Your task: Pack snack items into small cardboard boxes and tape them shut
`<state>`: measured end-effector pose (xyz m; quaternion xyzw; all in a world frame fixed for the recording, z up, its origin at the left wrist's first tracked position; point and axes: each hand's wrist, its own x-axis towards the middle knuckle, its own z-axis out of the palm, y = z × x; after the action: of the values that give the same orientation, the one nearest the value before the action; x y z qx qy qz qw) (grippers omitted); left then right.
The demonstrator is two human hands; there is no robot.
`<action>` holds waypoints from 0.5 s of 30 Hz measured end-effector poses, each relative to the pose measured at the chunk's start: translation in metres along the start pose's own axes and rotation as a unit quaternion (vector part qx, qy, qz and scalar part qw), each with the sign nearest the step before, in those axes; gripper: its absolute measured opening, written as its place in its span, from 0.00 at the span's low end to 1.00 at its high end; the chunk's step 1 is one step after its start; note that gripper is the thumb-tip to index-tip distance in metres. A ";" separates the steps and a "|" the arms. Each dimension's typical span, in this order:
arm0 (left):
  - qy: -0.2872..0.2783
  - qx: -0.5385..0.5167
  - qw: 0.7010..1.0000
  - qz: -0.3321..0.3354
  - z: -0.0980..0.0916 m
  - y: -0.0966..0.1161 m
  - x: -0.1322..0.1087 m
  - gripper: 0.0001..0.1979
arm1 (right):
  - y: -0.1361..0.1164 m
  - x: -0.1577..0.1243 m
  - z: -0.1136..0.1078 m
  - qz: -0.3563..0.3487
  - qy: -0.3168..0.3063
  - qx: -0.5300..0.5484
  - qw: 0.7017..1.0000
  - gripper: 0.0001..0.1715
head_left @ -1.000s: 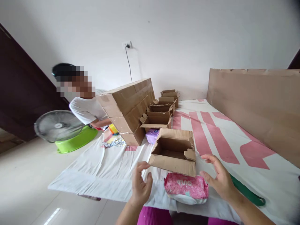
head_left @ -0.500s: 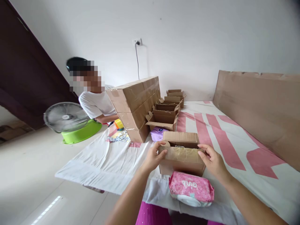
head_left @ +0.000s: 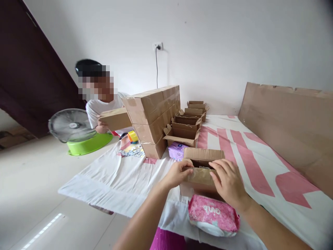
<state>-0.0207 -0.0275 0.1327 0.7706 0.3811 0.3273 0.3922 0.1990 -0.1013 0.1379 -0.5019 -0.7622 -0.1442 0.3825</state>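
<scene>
Item: small cardboard box (head_left: 201, 175), on the white sheet (head_left: 117, 177) close to its near edge, just behind the pink packet (head_left: 213, 215). Change noted: a second ago the box stands open and our hands are clear of it. Half a second ago both hands are at the ends of the front flap. Now that flap lies folded over the opening, while the rear flap stands upright. Left hand (head_left: 179, 173): fingers curled narrow, pinching the flap's left end. Right hand (head_left: 229, 184): fingers spread wide and flat on the flap, gripping nothing. We judge the closing part done, the rear flap not yet down. Also: purple packet (head_left: 177, 150) just behind the box, and open boxes (head_left: 183, 132) and a taped stack (head_left: 153, 114) toward the far edge. Off the left edge, a co-worker now holds up a box (head_left: 116, 118).
</scene>
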 end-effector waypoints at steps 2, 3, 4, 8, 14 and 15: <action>0.011 -0.010 1.000 0.007 0.003 0.000 -0.001 0.09 | -0.009 0.011 0.003 -0.010 -0.034 0.014 0.999 0.15; 0.016 -0.014 1.000 0.008 0.003 -0.001 -0.001 0.08 | -0.012 0.016 0.006 -0.010 -0.048 0.021 0.999 0.14; 0.019 -0.016 1.000 0.008 0.004 -0.001 -0.002 0.08 | -0.013 0.020 0.009 -0.008 -0.058 0.026 0.998 0.13; 0.022 -0.020 1.000 0.008 0.004 0.000 -0.003 0.08 | -0.012 0.027 0.020 -0.005 -0.090 0.051 0.995 0.08; 0.009 0.029 1.000 0.003 0.001 0.009 -0.006 0.08 | -0.009 0.019 0.020 -0.068 -0.067 0.038 0.995 0.10; 0.004 0.058 0.998 0.009 0.001 0.013 -0.006 0.08 | -0.009 0.018 0.020 -0.073 -0.063 0.033 0.995 0.10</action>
<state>-0.0185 -0.0382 0.1423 0.7938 0.3944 0.3113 0.3428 0.1791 -0.0816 0.1387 -0.4399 -0.8238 -0.1151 0.3384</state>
